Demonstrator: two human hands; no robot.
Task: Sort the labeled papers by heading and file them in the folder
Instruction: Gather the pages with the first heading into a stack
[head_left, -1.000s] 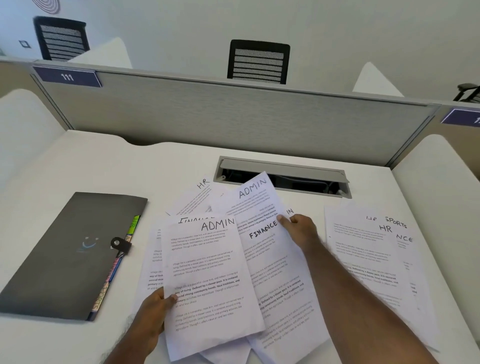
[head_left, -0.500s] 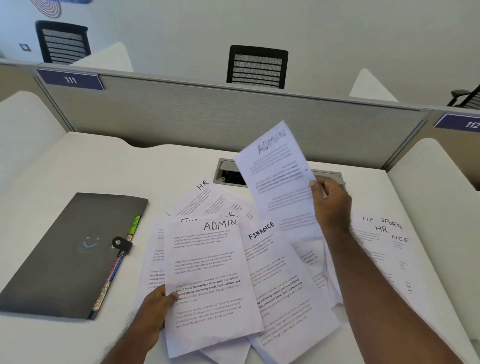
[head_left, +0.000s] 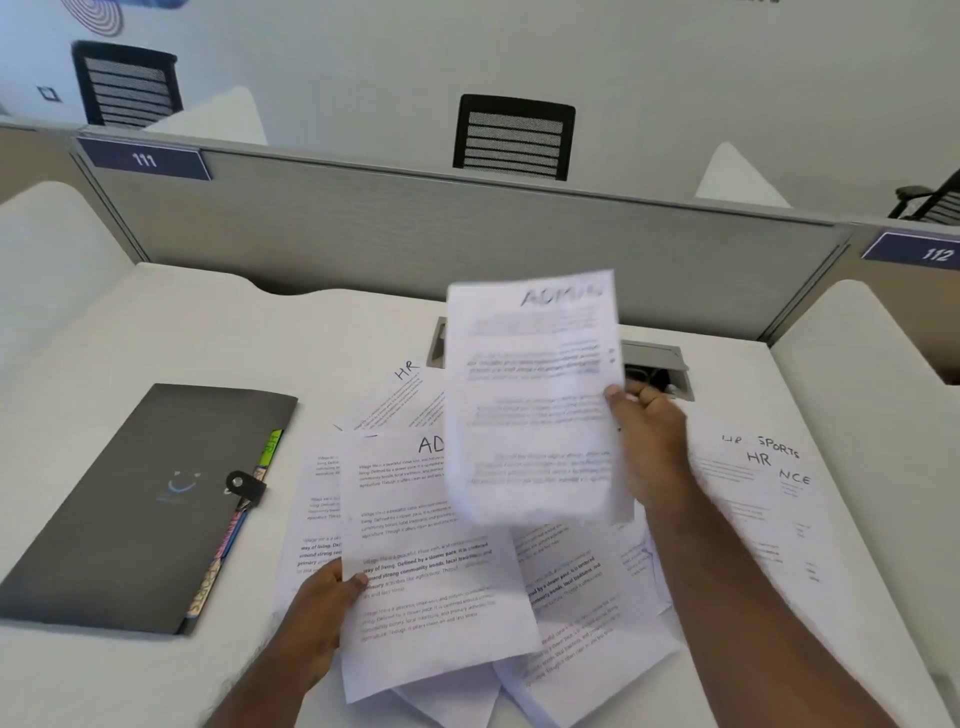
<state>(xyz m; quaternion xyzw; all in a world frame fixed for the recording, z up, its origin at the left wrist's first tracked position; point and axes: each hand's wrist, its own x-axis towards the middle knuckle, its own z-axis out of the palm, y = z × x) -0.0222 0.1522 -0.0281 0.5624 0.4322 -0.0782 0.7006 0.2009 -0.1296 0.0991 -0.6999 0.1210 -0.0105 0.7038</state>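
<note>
The right hand (head_left: 649, 447) fingers pinch a blurry ADMIN page (head_left: 530, 405) in the air; the left hand (head_left: 317, 618) fingers pinch another ADMIN sheet (head_left: 431, 561)

White papers (head_left: 441, 561) carry black print; the folder (head_left: 140, 509) is charcoal (bright tabs).

Bright, even, diffuse light fills the scene, with only faint shadows on the worktop (head_left: 156, 332). The raised sheet (head_left: 535, 400) is motion-blurred, its heading possibly "ADMIN". Wide-angle distortion bends the edges.
</note>
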